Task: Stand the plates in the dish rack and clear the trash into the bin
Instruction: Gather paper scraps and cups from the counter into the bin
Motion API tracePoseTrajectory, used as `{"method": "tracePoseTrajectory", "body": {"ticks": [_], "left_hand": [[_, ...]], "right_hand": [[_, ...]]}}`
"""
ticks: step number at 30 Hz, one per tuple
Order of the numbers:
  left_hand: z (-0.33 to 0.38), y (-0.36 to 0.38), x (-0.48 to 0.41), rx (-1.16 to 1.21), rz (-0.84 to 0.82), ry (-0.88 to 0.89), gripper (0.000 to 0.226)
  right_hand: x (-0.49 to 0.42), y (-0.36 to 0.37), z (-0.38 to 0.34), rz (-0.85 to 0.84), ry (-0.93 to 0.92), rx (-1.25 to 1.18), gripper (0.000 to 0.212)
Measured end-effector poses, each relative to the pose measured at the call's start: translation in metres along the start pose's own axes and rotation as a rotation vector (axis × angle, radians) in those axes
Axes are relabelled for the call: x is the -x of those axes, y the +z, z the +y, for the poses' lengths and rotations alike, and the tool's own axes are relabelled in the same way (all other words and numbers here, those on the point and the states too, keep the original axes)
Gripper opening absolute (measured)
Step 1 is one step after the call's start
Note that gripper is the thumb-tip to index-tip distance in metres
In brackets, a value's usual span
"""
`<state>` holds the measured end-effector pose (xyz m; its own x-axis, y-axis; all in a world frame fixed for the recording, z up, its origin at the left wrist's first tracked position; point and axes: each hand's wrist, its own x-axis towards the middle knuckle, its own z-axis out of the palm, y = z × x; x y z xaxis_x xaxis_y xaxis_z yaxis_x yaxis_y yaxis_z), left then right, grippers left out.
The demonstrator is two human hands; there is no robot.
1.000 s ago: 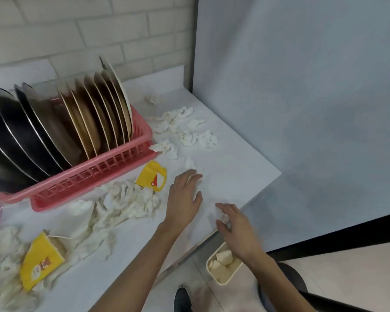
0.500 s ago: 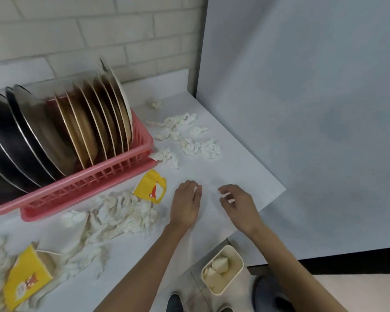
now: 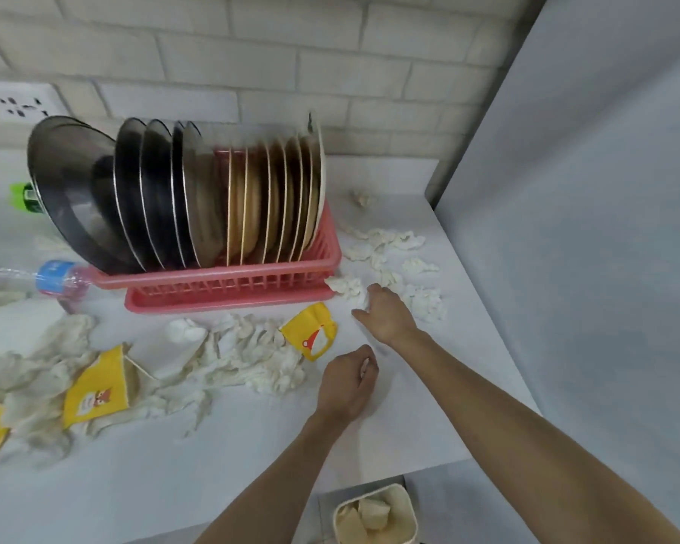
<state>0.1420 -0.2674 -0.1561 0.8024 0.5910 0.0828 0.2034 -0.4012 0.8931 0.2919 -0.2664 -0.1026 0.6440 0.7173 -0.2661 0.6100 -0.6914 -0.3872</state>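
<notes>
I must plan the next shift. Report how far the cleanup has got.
Done: plates stand in the pink rack; the bin holds some paper. In hand: the left hand seemingly curls round a white scrap; the right hand reaches onto tissue wads beside the rack. Left: tissue heap, torn yellow cups, a plastic bottle on the counter.

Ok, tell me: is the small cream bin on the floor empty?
No, the small cream bin holds several pale crumpled paper pieces.
</notes>
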Motion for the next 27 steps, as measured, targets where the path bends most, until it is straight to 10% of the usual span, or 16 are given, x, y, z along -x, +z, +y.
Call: {"method": "tracePoseTrajectory", "body": {"ticks": [14,18,23,27], "left_hand": [[0.003,0.005,-0.004,-0.140,0.019,-0.010,0.023],[0.010,0.006,-0.003,-0.130,0.048,-0.002,0.020],[0.012,0.007,-0.003,-0.118,0.038,-0.053,0.019],[0.013,0.006,-0.003,-0.127,0.049,-0.030,0.029]], "right_hand": [[0.049,-0.018,0.067,0.116,-0.062,-0.527,0.016],[0.083,-0.025,0.085,0.108,-0.094,-0.807,0.044],[0.114,-0.014,0.100,0.090,-0.057,-0.908,0.012],[0.132,-0.001,0.103,0.094,0.094,-0.911,0.033]]}}
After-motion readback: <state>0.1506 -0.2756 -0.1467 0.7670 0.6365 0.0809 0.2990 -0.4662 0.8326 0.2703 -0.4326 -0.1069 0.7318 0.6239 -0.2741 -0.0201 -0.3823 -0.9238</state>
